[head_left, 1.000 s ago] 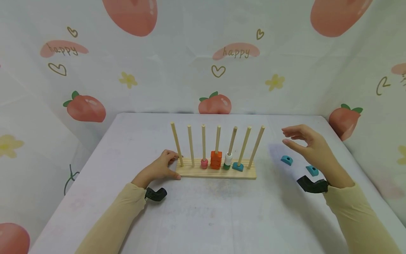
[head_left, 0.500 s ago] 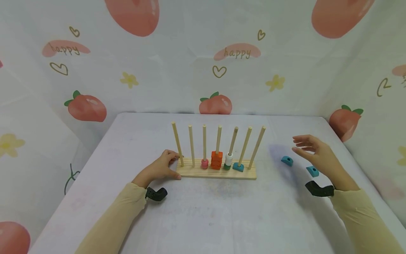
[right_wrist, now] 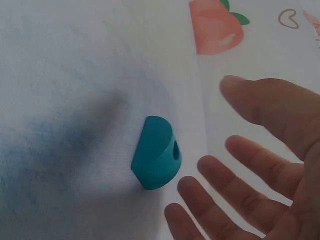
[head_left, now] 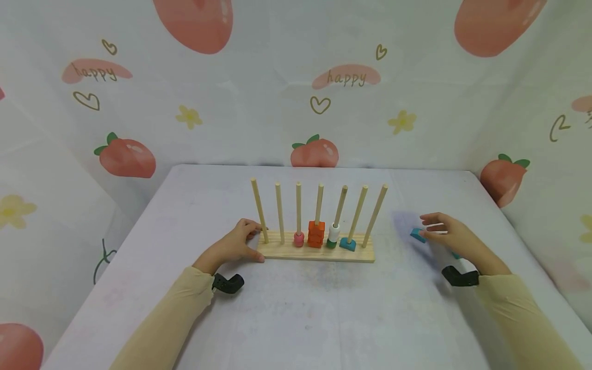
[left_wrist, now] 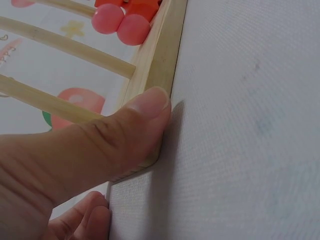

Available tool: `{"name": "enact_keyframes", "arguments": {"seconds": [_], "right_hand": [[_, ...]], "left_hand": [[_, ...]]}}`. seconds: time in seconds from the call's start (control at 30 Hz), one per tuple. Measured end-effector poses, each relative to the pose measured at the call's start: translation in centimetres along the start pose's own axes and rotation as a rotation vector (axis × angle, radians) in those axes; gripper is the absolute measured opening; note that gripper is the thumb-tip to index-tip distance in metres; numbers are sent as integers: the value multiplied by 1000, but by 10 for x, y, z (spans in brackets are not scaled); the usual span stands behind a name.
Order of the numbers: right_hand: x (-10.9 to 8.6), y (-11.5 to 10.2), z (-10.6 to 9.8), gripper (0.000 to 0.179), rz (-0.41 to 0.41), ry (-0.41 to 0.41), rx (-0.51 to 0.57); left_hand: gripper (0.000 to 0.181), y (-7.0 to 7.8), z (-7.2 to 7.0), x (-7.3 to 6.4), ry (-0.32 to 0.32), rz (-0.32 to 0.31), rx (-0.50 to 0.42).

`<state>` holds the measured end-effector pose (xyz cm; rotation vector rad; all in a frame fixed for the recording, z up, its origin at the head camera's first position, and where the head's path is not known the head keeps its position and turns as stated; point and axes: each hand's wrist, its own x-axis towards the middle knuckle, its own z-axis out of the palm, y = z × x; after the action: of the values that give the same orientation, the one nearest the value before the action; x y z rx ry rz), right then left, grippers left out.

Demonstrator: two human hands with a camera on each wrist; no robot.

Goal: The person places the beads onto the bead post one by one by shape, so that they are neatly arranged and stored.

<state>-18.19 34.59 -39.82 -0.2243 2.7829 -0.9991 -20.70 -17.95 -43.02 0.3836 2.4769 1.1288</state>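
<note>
My left hand point(head_left: 233, 244) grips the left end of a wooden peg board point(head_left: 319, 254), thumb along its front edge in the left wrist view and fingers behind. Pink beads point(left_wrist: 133, 29), stacked orange blocks point(head_left: 316, 234), a white bead point(head_left: 333, 231) over a green one point(head_left: 331, 243), and a teal half-round block point(head_left: 348, 244) sit on separate pegs. My right hand point(head_left: 458, 241) hovers with fingers spread beside a loose teal half-round block point(right_wrist: 156, 155), which has a hole. The fingers look apart from it. Behind the hand, another teal block point(head_left: 456, 255) is mostly hidden.
The board stands on a white-covered table point(head_left: 305, 318). Bare upright pegs point(head_left: 279, 213) rise at its left, and another bare peg point(head_left: 375, 216) at its right end. A curtain printed with peaches point(head_left: 315, 153) hangs behind the table.
My right hand first shifted right, then lowered and moved slightly left to the nearer loose teal block, now partly covering the other one. My left hand stays on the board.
</note>
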Motion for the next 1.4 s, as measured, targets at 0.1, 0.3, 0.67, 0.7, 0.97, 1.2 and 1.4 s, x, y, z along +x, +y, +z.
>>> {"name": "enact_keyframes", "arguments": {"seconds": [0.1, 0.3, 0.67, 0.7, 0.97, 1.2, 1.4], "right_hand": [[3, 1, 2, 57, 28, -36, -8], [9, 4, 4, 53, 26, -66, -7], [17, 6, 9, 48, 37, -96, -37], [17, 6, 9, 47, 40, -94, -41], [20, 7, 13, 41, 74, -81, -53], [20, 4, 11, 40, 57, -69, -59], [18, -5, 4, 42, 40, -54, -66]], "left_hand": [[81, -1, 0, 0, -1, 1, 1], [80, -1, 0, 0, -1, 2, 3], [79, 1, 0, -1, -2, 15, 7], [79, 1, 0, -1, -1, 14, 6], [77, -1, 1, 0, 4, 18, 2], [80, -1, 1, 0, 2, 14, -5], [80, -1, 1, 0, 2, 15, 4]]}}
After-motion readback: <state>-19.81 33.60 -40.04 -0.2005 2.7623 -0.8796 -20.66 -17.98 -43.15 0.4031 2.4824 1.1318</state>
